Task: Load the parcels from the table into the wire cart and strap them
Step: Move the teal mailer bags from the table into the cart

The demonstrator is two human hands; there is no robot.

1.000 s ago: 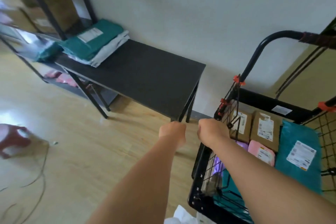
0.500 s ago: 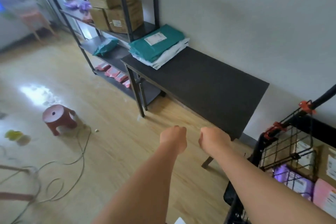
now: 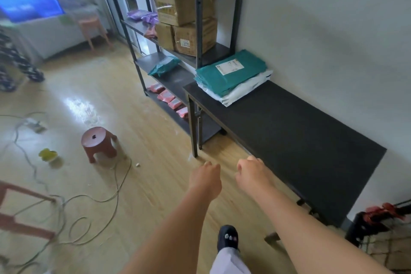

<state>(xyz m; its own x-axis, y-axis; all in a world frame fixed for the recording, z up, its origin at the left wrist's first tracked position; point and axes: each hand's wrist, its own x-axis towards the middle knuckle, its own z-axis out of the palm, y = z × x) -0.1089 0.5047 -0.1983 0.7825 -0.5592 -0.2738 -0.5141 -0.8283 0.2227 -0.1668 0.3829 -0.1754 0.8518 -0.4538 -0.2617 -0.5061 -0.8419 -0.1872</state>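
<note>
A teal parcel [image 3: 231, 73] with a white label tops a small stack of white parcels [image 3: 241, 93] at the far end of the black table [image 3: 300, 140], against the wall. My left hand [image 3: 205, 179] and my right hand [image 3: 251, 173] hang in front of me over the floor at the table's near edge, fingers loosely curled, holding nothing. Both are well short of the parcels. Only a black corner of the wire cart [image 3: 375, 224] with red clips shows at the lower right; its load is out of sight.
A metal shelf rack [image 3: 198, 29] beyond the table holds cardboard boxes [image 3: 186, 7], a teal bag [image 3: 163, 66] and red packets [image 3: 171, 100]. A red stool [image 3: 99, 142] and loose cables [image 3: 89, 202] lie on the wooden floor to the left. My shoe [image 3: 228, 237] is below.
The view has swung left, away from the cart and toward the table. The cart has slid to the lower right edge. Both hands stay in front, empty.
</note>
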